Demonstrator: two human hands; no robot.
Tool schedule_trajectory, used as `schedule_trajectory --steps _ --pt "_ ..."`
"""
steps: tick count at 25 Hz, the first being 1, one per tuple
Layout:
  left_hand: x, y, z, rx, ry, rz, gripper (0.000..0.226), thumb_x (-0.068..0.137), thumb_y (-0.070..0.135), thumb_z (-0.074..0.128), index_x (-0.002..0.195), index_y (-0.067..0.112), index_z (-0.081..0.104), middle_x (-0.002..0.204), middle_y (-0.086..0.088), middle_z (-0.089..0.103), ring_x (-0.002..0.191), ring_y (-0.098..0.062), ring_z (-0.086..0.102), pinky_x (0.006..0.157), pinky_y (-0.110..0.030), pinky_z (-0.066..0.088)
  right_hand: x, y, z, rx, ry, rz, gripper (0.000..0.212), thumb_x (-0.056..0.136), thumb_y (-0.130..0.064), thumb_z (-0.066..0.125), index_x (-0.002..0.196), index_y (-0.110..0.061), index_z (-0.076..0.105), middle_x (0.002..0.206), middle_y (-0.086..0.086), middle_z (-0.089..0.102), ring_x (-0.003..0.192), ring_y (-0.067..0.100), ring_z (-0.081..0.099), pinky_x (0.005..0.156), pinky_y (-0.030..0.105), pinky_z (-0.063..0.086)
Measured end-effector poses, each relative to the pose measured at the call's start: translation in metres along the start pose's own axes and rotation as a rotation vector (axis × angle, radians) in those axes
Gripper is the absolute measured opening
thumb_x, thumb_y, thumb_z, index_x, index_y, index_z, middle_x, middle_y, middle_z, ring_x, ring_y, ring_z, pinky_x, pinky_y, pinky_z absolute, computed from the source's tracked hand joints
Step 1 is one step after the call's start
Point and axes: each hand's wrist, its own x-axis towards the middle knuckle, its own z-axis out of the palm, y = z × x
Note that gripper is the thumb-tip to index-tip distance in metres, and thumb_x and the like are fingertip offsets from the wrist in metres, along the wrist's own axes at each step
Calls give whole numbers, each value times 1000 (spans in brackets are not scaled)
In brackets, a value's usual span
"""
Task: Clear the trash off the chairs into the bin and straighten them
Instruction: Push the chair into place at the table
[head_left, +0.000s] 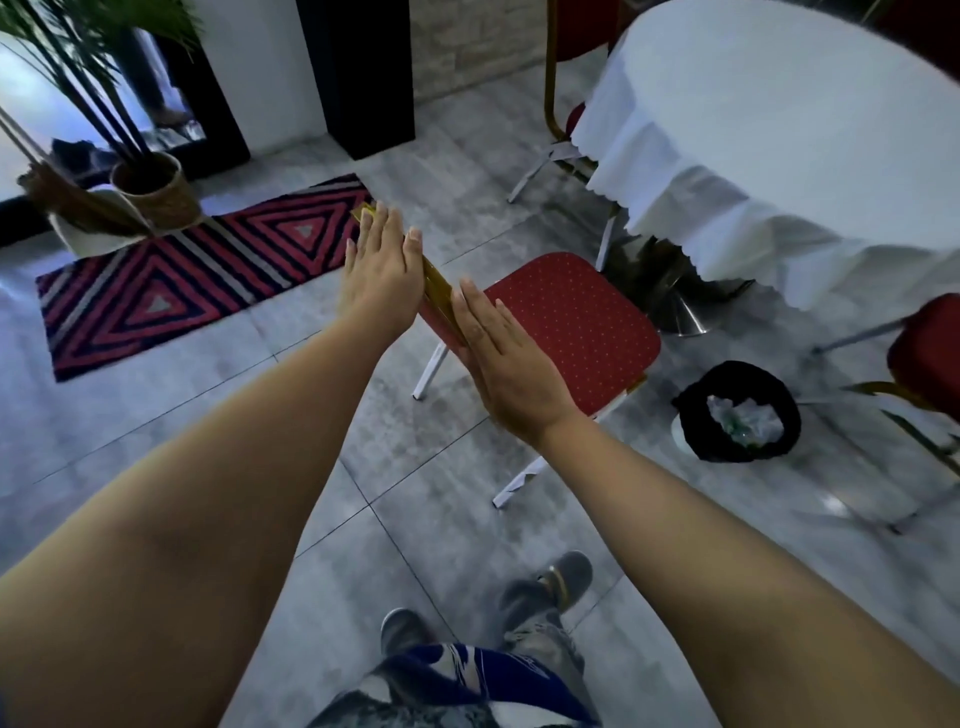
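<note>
1. The round bench (779, 130) under its white cloth fills the upper right corner of my view; the chairs belong around it, so I judge that is where this one should end up squared.
2. The red chair (571, 322) stands on the tiled floor just off the bench's near edge, turned at an angle. Its seat looks bare, no trash on it that I can see, so straightening seems to be the step in hand.
3. The black-lined bin (696, 410) sits on the floor just right of the chair's front corner, with crumpled clear trash (745, 421) already inside.
4. My left hand (382, 275) lies flat against the outer face of the chair's gold-framed backrest (439, 291), fingers (384, 223) straight and pressed together.
5. My right hand (498, 353) presses flat on the backrest's seat-side face, fingers (480, 317) likewise together, nothing pinched. Palms sandwiching the back this way let me swivel the chair, I reckon.
</note>
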Motion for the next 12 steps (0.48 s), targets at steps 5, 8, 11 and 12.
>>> schedule_trajectory --steps 5,8,11,12 --pt "30 26 22 -16 10 -1 58 103 41 11 154 13 9 163 -3 2 149 -15 -7 121 -36 -4 8 47 -4 -61 44 -5 53 103 -10 42 150 2 21 159 19 23 149 28 21 122 42 22" --pt "53 45 37 -23 22 -10 59 102 42 10 154 14 8 163 -3 2 149 -16 -7 121 -37 -4 17 80 -8 -58 84 0 52 103 -12 44 150 2 25 159 18 26 149 27 24 122 41 22" --pt "77 66 54 -4 21 -15 60 102 43 9 154 13 7 163 -3 0 149 -16 -8 121 -37 -4 23 118 -13 -58 91 -18 51 103 -13 43 150 1 26 159 18 27 148 27 25 122 41 23" --pt "85 74 61 -1 22 -16 60 102 42 9 154 13 7 163 -3 -1 149 -16 -8 121 -37 -5 25 132 -16 -59 90 -25 51 103 -13 43 150 1 26 159 18 27 148 27 25 122 41 23"
